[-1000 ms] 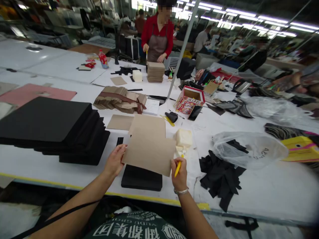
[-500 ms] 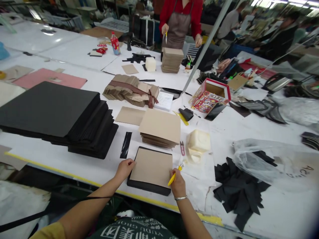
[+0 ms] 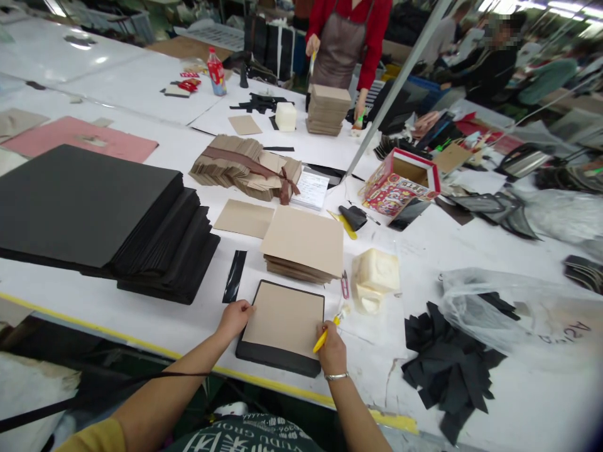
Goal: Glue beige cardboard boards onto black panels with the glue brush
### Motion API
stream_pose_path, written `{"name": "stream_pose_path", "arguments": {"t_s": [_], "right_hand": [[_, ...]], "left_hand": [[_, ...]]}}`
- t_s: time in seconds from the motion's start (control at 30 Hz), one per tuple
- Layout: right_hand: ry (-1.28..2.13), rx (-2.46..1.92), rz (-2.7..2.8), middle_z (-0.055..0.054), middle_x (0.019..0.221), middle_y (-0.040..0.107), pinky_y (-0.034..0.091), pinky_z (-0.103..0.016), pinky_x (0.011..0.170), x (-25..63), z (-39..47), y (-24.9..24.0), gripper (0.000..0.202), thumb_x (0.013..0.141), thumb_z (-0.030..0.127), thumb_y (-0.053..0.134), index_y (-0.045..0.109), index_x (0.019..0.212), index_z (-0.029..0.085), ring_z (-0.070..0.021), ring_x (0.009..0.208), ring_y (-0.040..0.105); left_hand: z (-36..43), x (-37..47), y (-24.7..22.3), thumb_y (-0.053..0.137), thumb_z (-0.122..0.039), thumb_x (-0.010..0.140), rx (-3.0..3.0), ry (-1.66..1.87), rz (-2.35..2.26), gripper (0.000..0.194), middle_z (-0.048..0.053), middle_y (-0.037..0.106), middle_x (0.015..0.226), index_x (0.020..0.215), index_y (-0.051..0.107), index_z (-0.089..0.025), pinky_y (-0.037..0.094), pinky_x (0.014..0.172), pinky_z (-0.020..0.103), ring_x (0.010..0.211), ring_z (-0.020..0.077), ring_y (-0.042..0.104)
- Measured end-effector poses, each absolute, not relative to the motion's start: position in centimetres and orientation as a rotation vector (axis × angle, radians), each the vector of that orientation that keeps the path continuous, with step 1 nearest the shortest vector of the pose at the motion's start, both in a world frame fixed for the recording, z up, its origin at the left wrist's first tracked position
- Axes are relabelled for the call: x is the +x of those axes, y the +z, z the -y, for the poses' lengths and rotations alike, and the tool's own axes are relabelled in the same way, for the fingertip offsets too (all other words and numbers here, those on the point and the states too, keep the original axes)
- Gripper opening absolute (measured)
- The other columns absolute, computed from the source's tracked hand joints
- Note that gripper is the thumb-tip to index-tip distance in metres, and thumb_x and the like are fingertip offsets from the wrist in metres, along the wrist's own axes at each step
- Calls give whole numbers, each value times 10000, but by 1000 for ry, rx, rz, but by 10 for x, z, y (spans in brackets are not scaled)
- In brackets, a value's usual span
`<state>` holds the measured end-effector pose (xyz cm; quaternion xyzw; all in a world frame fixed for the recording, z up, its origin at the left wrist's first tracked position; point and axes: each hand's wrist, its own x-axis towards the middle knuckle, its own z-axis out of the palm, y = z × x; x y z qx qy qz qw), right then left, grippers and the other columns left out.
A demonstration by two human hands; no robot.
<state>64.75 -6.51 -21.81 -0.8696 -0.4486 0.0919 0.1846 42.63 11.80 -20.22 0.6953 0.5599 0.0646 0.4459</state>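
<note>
A tan board lies on a black sheet or stack near the table's front edge, with a black border showing round it, widest at the front. My left hand pinches the board's left edge between thumb and fingertips. In my right hand is a yellow-handled brush, its bristles pointing away from me; that hand also touches the board's right edge. Just beyond stands a stack of tan boards. A cream-coloured block or container sits to the right, beside small red thread snips.
On the left is a tall stack of black sheets. Black scraps and a plastic bag lie on the right. A slanted metal pole rises near a red box. Across the table stands a co-worker.
The black band in front of the tan board has widened, and both hands keep their hold. Across the table, the co-worker's hand has lowered to a green-handled brush. My view has shifted slightly.
</note>
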Motion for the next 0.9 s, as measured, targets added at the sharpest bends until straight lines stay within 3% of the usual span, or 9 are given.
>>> {"name": "stream_pose_path", "arguments": {"t_s": [0.3,0.73,0.8,0.9], "right_hand": [[256,-2552,1226,-9,613,593,318,-223,496,646,64,-217,215,889,304,332,496,895,165,-142,538,558],[345,-2577,1284,-17,636,604,306,-229,505,648,61,-212,153,876,258,384,494,920,161,-147,564,563],[353,-2566,1293,-15,625,597,308,-231,505,648,61,-212,160,877,265,380,494,920,161,-151,566,564],[355,-2556,1298,-16,623,593,303,-233,501,649,61,-214,168,879,278,377,492,921,162,-153,562,563]], "left_hand": [[-121,426,-209,452,-436,757,1858,-2,-1339,315,-7,574,557,578,544,-193,308,539,232,590,167,535],[-125,431,-207,495,-358,762,1862,-6,-1352,274,9,591,567,583,577,-168,357,555,249,616,178,565],[-125,431,-204,504,-375,793,1858,0,-1358,285,10,601,610,650,600,-147,395,569,252,624,164,570],[-125,431,-199,506,-375,841,1866,10,-1384,272,32,622,850,900,600,-127,473,660,291,736,147,586]]}}
